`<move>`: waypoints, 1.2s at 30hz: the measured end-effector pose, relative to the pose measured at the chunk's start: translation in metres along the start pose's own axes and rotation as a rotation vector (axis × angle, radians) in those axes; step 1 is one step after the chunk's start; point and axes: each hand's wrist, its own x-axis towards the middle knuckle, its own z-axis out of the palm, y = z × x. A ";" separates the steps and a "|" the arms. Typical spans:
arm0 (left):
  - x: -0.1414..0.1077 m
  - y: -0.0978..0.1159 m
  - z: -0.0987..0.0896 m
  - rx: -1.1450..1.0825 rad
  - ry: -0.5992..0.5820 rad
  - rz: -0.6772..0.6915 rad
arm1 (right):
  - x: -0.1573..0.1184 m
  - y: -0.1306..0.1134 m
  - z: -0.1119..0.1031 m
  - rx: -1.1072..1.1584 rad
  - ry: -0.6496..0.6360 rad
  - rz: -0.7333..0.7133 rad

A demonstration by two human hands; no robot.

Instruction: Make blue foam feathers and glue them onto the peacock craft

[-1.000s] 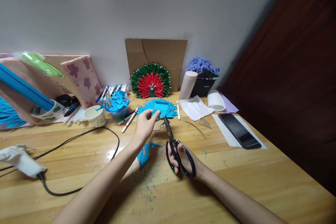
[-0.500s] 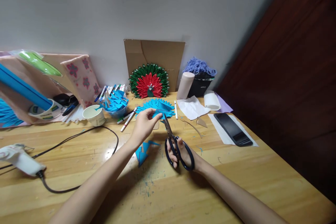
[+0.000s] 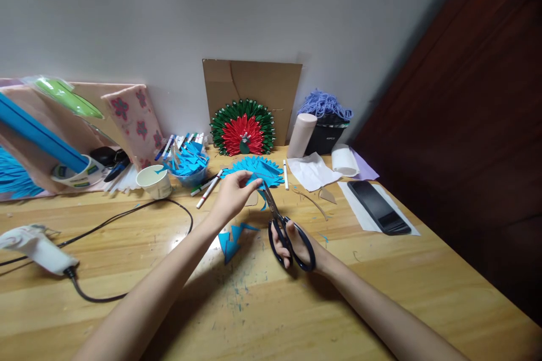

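Note:
My left hand is closed, pinching a small blue piece, perhaps paper or ribbon, between thumb and fingertips. In my right hand are black-handled scissors, fingers and thumb through the loops. Their blades point up and away, with the tips at the blue piece's edge just right of my left thumb. A thin blue sliver hangs below the blades. Behind the hands lies a blue fan of pointed petals, partly hidden by my left fingers. Blue triangular scraps rest on the table below.
A red and green peacock leans on cardboard at the back. Left are a bowl of blue pieces, a paper cup and a corded white glue gun. A phone lies at right.
A thin blue sliver now hangs below the blades, partly cut from the held piece. The scissor blades appear a little closer together. The view has shifted slightly.

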 end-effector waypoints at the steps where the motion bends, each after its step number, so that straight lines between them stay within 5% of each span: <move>1: 0.000 0.000 0.000 -0.001 -0.001 0.002 | 0.000 0.000 0.000 0.003 0.002 -0.004; 36: 0.000 0.004 0.000 -0.154 -0.060 -0.043 | 0.000 -0.001 0.001 -0.082 0.060 -0.040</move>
